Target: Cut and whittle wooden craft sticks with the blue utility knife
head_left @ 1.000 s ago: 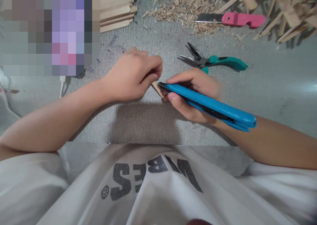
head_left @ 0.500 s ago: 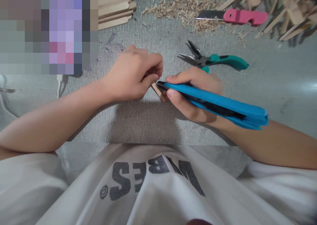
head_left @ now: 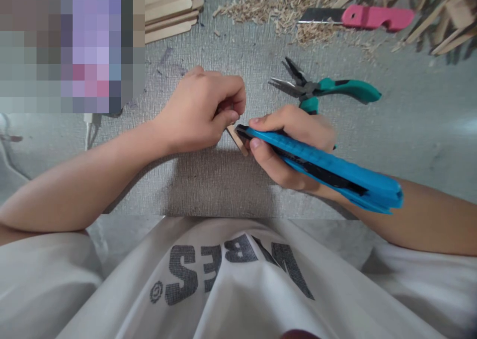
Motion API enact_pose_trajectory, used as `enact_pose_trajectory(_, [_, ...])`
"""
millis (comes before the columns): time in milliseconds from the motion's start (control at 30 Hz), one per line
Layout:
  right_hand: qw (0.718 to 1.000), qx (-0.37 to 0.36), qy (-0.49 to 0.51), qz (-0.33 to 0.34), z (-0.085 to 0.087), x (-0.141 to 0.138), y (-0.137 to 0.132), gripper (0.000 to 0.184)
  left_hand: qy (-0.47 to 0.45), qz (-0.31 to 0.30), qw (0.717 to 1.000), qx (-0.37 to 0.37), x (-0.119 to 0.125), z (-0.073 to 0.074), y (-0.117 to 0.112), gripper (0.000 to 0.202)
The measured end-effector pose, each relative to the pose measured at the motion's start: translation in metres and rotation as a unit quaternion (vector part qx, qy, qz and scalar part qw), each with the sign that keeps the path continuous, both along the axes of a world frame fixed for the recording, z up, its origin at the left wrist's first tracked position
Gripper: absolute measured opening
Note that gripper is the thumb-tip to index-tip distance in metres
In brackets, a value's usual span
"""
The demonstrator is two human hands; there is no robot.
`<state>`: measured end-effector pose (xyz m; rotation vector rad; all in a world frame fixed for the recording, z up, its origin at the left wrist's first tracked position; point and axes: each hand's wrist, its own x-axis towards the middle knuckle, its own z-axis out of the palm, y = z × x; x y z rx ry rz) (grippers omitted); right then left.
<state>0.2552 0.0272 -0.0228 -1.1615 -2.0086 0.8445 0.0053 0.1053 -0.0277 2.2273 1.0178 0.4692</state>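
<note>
My left hand (head_left: 208,109) is closed on a thin wooden craft stick (head_left: 237,141), whose lower end pokes out below the thumb. The rest of the stick is hidden by my fingers. Between thumb and fingers, my right hand (head_left: 290,140) grips a blue utility knife (head_left: 335,167) near its tip. The knife's tip meets the stick beside my left thumb; the cutting edge is too small to make out. Just beyond my right hand lie pliers (head_left: 307,88) with green handles, jaws spread, one handle partly covered by the hand.
A pink folding knife (head_left: 376,17) lies with its blade out, near a heap of wood shavings (head_left: 261,11). A stack of craft sticks (head_left: 169,11) is at the far left, and loose wooden pieces (head_left: 447,16) lie far right. A white cable (head_left: 88,132) runs at left.
The blue knife's rear end has swung slightly down toward me, its tip staying by the stick. The left hand barely moves. Pliers and pink knife appear shifted slightly right as the view moves.
</note>
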Motion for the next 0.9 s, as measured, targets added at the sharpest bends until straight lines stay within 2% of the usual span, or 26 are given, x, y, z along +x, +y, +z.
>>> enact_pose_trajectory(133, [1.000, -0.004, -0.001, 0.004, -0.001, 0.001, 0.000, 0.007, -0.001, -0.007, 1.000, -0.002, -0.001, 0.000, 0.000, 0.013])
enact_pose_trajectory(300, [0.998, -0.059, 0.017, 0.009, -0.004, 0.000, 0.002, 0.020, -0.014, 0.001, 1.000, 0.000, -0.002, 0.001, -0.001, 0.012])
enact_pose_trajectory(500, [0.994, -0.071, 0.083, 0.002, -0.006, -0.002, 0.005, 0.014, -0.050, 0.029, 0.997, -0.048, -0.001, 0.005, -0.005, 0.011])
enact_pose_trajectory(767, [0.983, -0.124, 0.132, -0.022, -0.001, -0.001, 0.011, 0.022, -0.113, 0.055, 0.989, -0.084, -0.002, 0.007, -0.005, 0.007])
enact_pose_trajectory(900, [0.983, -0.091, 0.161, -0.016, -0.004, -0.001, 0.014, 0.013, -0.136, 0.045, 0.987, -0.079, -0.001, 0.004, -0.005, 0.009])
